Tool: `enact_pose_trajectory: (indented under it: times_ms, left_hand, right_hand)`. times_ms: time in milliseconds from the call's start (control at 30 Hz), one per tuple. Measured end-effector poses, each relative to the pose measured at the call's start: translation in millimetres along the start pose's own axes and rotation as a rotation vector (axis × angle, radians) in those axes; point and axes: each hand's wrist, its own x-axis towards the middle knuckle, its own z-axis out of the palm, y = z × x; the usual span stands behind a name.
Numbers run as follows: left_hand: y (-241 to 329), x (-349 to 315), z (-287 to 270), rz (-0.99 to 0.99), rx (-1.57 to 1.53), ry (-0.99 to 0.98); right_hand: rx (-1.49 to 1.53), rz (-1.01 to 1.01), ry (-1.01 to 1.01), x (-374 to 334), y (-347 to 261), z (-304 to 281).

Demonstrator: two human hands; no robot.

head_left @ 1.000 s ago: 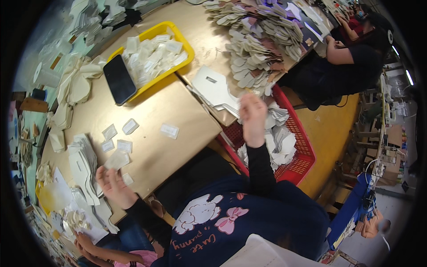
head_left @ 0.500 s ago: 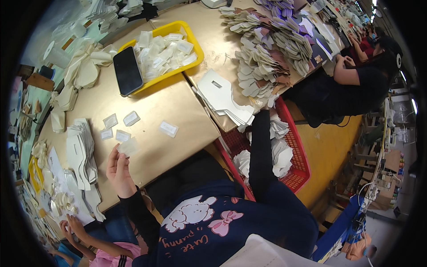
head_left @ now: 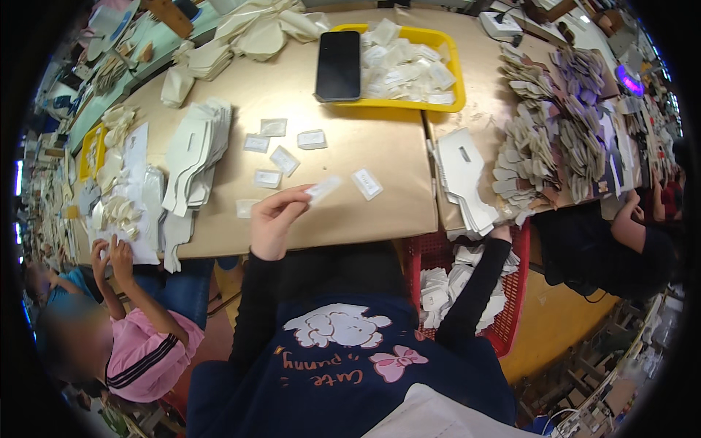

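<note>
Between the thumb and fingers of my left hand is a small translucent label packet, held just above the gold-brown tabletop. Several similar small white labels lie loose beyond that hand, and a single label lies to its right. My right hand is at the table's front edge, by the lower end of a stack of white cut pieces. Its fingers are mostly hidden there, so its grip does not show. Below that arm, a red basket holds more white pieces.
A yellow tray of labels stands at the back, a black phone resting on its left side. White cut pieces are stacked at left, grey-beige pieces heaped at right. Co-workers sit on both sides, one in a pink shirt.
The view has turned, shifting the table across the picture. My left hand has moved toward the single label, still pinching a packet. More labels now show beside it, and part of my right hand has become visible.
</note>
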Motion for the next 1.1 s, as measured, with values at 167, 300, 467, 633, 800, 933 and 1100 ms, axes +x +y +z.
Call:
enact_pose_trajectory:
  times_ms: [167,300,467,633,800,933,1100]
  left_hand:
    - [0.4,3.4,12.3,-0.111,-0.003,-0.049]
    - [-6.5,8.4,13.2,0.038,0.285,-0.102]
    - [-25.0,8.7,31.9,0.118,0.54,-0.077]
    - [-49.1,12.3,60.1,0.476,0.982,-0.098]
    - [-57.0,16.0,72.3,0.312,0.968,0.015]
    - [-55.9,21.5,79.8,0.273,0.994,0.052]
    - [-55.2,27.0,72.7,0.367,0.975,-0.015]
  right_hand:
    - [-0.005,0.095,-0.179,-80.9,-75.2,-87.3]
    - [0.176,0.142,-0.294,-125.7,-162.0,-158.1]
    - [0.421,-0.046,-0.294,-138.8,-238.3,-180.9]
    - [0.675,-0.081,0.184,-127.6,-245.6,-170.1]
    - [1.454,-0.187,0.874,-99.8,-175.3,-150.0]
    - [1.093,0.235,0.913,-77.1,-113.3,-69.3]
    - [0.972,0.414,0.75,-69.9,-39.5,12.1]
